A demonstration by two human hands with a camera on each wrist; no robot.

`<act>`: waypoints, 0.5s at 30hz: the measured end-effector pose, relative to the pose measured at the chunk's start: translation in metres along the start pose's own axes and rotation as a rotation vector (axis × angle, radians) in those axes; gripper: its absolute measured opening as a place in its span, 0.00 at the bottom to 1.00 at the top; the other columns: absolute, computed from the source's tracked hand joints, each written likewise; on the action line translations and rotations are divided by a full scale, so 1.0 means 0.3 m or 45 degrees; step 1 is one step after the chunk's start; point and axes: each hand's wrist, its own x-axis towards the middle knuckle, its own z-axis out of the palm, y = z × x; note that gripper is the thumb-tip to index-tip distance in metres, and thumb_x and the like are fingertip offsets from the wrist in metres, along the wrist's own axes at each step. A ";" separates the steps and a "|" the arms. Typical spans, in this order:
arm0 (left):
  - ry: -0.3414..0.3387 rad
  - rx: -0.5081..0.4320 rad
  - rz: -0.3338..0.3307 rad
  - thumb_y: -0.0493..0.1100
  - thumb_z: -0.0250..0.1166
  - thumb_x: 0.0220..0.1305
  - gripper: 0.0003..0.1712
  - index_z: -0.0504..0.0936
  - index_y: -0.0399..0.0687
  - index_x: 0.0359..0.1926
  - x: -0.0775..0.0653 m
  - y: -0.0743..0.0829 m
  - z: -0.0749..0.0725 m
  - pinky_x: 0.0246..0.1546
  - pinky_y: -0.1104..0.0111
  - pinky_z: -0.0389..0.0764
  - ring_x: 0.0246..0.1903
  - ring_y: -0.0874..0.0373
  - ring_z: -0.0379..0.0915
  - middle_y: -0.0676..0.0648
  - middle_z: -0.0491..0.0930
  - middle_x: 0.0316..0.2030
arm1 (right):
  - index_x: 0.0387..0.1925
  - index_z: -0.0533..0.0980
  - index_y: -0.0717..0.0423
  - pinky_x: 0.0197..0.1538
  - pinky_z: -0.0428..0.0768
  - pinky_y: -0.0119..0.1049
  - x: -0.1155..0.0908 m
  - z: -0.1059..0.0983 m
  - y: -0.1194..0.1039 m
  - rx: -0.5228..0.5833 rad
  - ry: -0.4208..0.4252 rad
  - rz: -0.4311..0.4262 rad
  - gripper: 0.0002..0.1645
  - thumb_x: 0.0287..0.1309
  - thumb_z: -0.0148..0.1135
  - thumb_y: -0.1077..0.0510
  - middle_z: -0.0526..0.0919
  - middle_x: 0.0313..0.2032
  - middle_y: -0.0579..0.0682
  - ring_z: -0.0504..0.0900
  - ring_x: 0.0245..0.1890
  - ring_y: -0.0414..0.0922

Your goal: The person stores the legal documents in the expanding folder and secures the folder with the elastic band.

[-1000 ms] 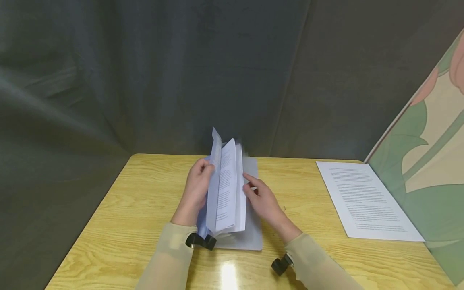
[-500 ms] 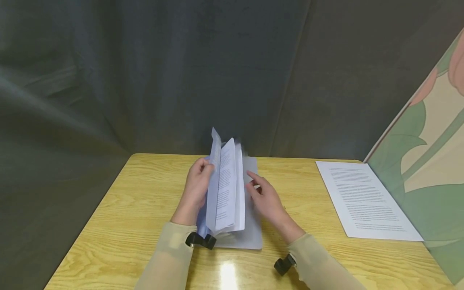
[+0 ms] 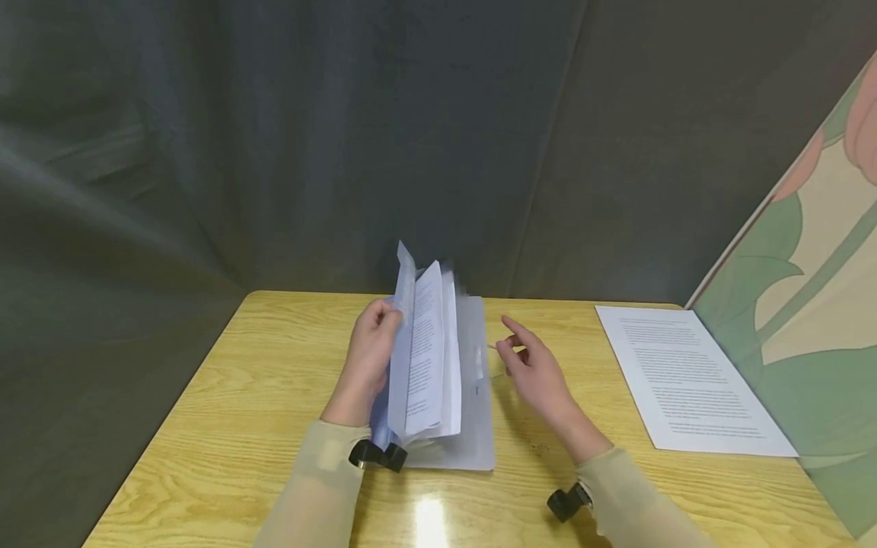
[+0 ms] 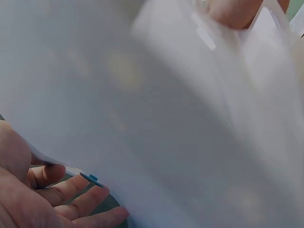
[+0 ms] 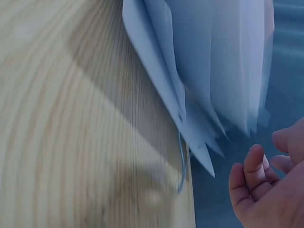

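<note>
A translucent plastic document folder [image 3: 477,438] stands partly opened on the table, its back part flat and its cover and pages fanned upward. Printed sheets [image 3: 425,342] show between the raised layers. My left hand [image 3: 370,342] grips the left edge of the raised cover, thumb on the near side. In the left wrist view, a small teal fastener [image 4: 91,179] lies by its fingertips. To the right of the folder, my right hand [image 3: 537,373] hovers apart from it, fingers loosely bent and holding nothing. A thin cord [image 5: 181,156] hangs off the folder's edge in the right wrist view.
A printed paper [image 3: 692,380] lies flat at the right of the wooden table [image 3: 219,426]. Behind the table hangs a dark curtain [image 3: 411,137]. A floral panel [image 3: 822,304] rises along the right side.
My right hand has drawn away to the right, from beside the pages to beyond the folder's right edge. The left hand and the raised cover have stayed nearly still.
</note>
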 end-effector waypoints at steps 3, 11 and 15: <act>0.005 0.002 -0.001 0.39 0.55 0.79 0.08 0.73 0.41 0.39 -0.002 0.002 0.001 0.38 0.62 0.65 0.41 0.50 0.68 0.43 0.72 0.43 | 0.84 0.64 0.54 0.36 0.77 0.36 -0.007 -0.046 0.015 -0.023 0.016 0.005 0.34 0.86 0.56 0.51 0.80 0.54 0.56 0.77 0.34 0.47; 0.019 -0.039 0.019 0.36 0.55 0.77 0.10 0.70 0.43 0.33 -0.006 0.012 -0.003 0.33 0.66 0.66 0.36 0.53 0.67 0.45 0.69 0.37 | 0.86 0.60 0.56 0.33 0.76 0.36 -0.030 -0.166 0.060 -0.126 0.053 0.020 0.37 0.87 0.54 0.47 0.79 0.56 0.58 0.81 0.38 0.54; 0.034 -0.059 0.022 0.35 0.56 0.76 0.11 0.69 0.45 0.32 -0.003 0.009 -0.013 0.31 0.68 0.65 0.33 0.55 0.65 0.47 0.67 0.34 | 0.87 0.58 0.57 0.34 0.77 0.38 -0.038 -0.218 0.086 -0.201 0.073 0.037 0.39 0.88 0.52 0.45 0.79 0.58 0.59 0.82 0.41 0.56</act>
